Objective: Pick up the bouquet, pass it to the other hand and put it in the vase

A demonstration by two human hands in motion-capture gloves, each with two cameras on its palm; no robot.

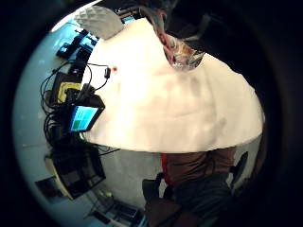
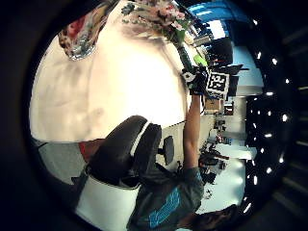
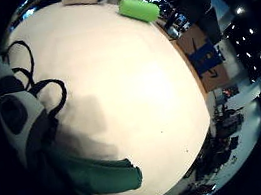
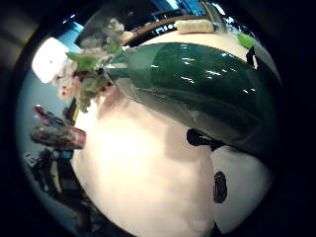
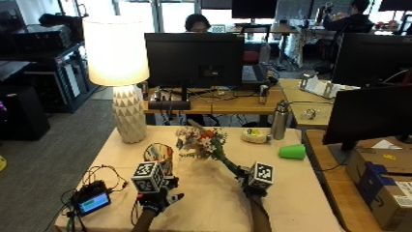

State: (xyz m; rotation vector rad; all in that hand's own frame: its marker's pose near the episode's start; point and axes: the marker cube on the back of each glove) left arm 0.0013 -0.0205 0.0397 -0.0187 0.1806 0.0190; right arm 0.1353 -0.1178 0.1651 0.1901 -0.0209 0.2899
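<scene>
Two hands are up over the pale cloth-covered surface, and only one of them carries anything. Our right hand grips the dark green wrapped stem of the bouquet of pale pink and white flowers with green leaves, fingers curled round the low end of the wrap. From that hand the bouquet's long axis slants up and away toward our left, so the blooms hang above the middle of the surface and the stem end sits down in the right palm. The right thumb side palm view shows the glossy green wrap running close across that palm with the flowers at its far end.

Our left hand hovers low near the front edge with its fingers spread and holding nothing. The multicoloured patterned glass vase stands upright on the surface just beyond that left hand and just to the left of the blooms, apart from them.

So the relation that matters is this: the flower end points toward the left hand's side, and the bare stretch of stem between blooms and right hand is what the left hand must reach across for. We judge the handover is the step at hand, and the left hand is the one nearer the vase for the drop-in afterwards.
</scene>
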